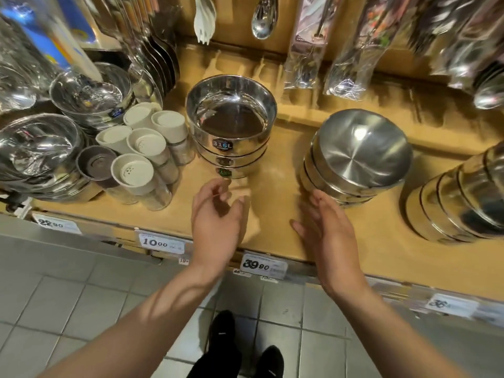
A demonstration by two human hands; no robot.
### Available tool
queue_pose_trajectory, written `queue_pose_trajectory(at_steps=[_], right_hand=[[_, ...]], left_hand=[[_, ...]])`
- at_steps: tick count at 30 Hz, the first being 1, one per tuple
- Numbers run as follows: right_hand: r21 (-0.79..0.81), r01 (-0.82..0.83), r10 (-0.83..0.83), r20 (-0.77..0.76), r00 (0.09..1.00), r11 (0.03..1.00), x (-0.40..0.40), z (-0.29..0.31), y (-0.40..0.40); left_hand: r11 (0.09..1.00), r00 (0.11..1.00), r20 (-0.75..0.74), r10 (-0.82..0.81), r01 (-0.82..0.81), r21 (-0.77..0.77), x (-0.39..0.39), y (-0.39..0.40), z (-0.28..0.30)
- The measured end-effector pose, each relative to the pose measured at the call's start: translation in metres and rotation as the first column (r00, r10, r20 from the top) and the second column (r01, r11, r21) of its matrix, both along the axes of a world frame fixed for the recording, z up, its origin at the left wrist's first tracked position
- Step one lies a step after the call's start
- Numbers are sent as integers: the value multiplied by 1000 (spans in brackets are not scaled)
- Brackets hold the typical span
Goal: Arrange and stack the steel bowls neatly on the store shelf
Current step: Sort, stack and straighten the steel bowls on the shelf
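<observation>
Both hands hold nothing: the left hand [218, 214], fingers loosely curled, hovers just near of the upright bowl stack [231, 126] on the shelf [272, 227]; the right hand [324, 227], fingers straight, reaches the tilted bowl stack [357, 159]. Straightening that leaning stack seems next, needing both hands.

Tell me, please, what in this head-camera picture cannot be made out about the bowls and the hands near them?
- Stack of bowls with the 316L sticker: the lower stickers are too blurred to read.
- Stack of matte bowls: the count is unclear, since the rims merge.
- Bowls on the far right: cut off by the picture's edge.
- Right hand: motion blur hides whether its fingers touch the matte stack.
- Left hand: its fingers are blurred.
</observation>
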State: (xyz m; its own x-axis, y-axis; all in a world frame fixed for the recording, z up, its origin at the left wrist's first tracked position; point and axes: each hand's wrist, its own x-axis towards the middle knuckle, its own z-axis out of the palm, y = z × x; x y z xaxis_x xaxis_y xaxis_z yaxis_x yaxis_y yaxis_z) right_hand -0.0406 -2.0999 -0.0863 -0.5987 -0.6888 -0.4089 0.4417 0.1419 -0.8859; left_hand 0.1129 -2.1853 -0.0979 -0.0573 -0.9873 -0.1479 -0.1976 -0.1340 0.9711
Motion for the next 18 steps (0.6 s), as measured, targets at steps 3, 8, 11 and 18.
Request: queue_pose_trajectory(at_steps=[3, 8, 11, 18], right_hand=[[51, 123, -120, -49, 992, 991, -35, 3, 41], [70, 147, -134, -167, 977, 987, -86, 9, 52], [110, 54, -24, -260, 965, 993, -107, 9, 36], [-60, -97, 82, -212, 974, 993, -116, 15, 8]], left_hand=[[987, 987, -19, -160, 160, 23, -30, 16, 11], [942, 921, -244, -305, 328, 62, -89, 14, 31], [916, 885, -257, -388, 401, -2, -110, 17, 40], [887, 862, -211, -462, 449, -109, -120, 6, 25]])
